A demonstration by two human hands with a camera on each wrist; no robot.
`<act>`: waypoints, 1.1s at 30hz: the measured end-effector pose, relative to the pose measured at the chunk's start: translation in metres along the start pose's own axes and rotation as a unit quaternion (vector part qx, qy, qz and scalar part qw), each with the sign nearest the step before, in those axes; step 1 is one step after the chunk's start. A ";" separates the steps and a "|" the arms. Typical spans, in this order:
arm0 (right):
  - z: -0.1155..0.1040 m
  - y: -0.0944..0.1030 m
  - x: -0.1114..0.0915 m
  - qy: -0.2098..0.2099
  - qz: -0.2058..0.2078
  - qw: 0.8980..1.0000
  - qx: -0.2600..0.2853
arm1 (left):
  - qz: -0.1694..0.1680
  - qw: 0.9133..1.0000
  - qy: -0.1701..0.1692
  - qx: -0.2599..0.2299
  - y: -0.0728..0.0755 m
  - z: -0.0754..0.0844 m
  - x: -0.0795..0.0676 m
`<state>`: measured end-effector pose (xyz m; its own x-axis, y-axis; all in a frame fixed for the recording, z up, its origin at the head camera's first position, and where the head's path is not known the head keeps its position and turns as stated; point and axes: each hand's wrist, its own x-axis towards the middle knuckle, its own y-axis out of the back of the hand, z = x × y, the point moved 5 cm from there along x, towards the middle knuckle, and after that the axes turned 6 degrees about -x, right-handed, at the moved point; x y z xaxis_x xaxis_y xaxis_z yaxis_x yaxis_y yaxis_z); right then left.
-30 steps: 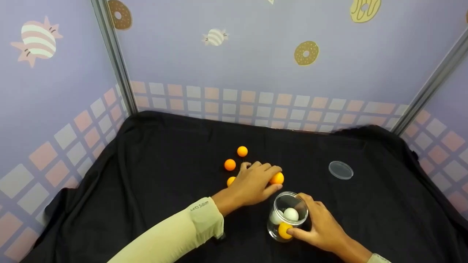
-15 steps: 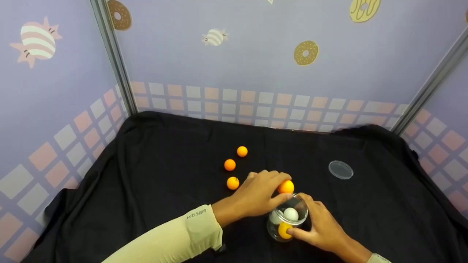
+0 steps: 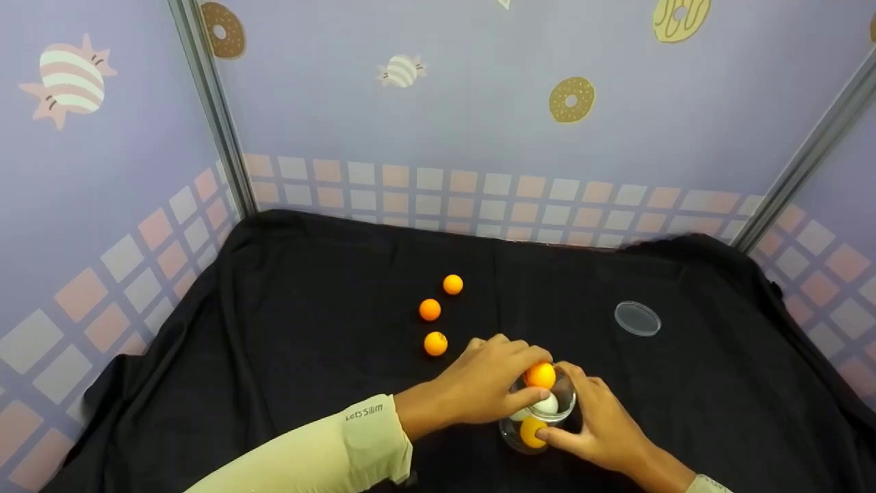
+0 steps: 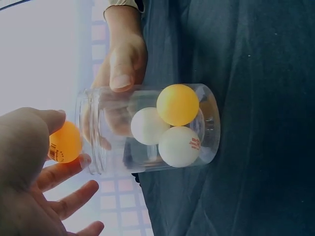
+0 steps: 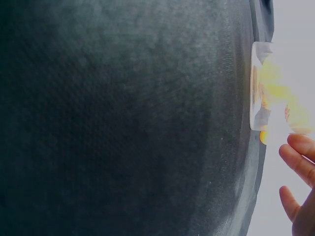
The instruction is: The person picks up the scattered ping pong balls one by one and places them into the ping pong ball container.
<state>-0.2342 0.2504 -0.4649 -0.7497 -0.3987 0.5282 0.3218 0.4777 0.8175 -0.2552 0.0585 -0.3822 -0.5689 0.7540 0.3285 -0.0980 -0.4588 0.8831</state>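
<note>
My left hand [image 3: 489, 383] pinches an orange ping-pong ball [image 3: 540, 376] between thumb and fingers, right at the mouth of a clear plastic jar [image 3: 523, 438]. The left wrist view has that same orange ball [image 4: 65, 142] beside the jar's threaded rim, its printed mark showing. With thumb and fingers round the upper side of the jar, my right hand [image 3: 602, 424] holds it upright on the black cloth. Inside the jar lie a yellow-orange ball [image 4: 177, 105] and two white balls [image 4: 179, 146]. The right wrist view is washed out around the jar [image 5: 261, 88].
Three loose orange balls, a near one [image 3: 436, 344], a middle one [image 3: 430, 309] and a far one [image 3: 453, 284], lie left of the jar. A clear round lid [image 3: 638, 318] rests at the right on the black cloth [image 3: 328, 294]. Patterned panels [image 3: 465, 123] enclose the back and sides.
My left hand has carried the orange ball right and toward me, from beyond the jar to its mouth. The near loose ball, partly hidden before, shows fully. My right hand and the jar stay put.
</note>
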 end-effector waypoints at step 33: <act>-0.002 0.001 0.000 0.011 0.011 1.000 -0.006 | -0.004 1.000 0.013 0.017 -0.006 -0.002 -0.006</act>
<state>-0.2328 0.2494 -0.4634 -0.7292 -0.4056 0.5511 0.3458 0.4765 0.8083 -0.2531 0.0560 -0.3900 -0.5891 0.7449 0.3132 -0.0742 -0.4358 0.8970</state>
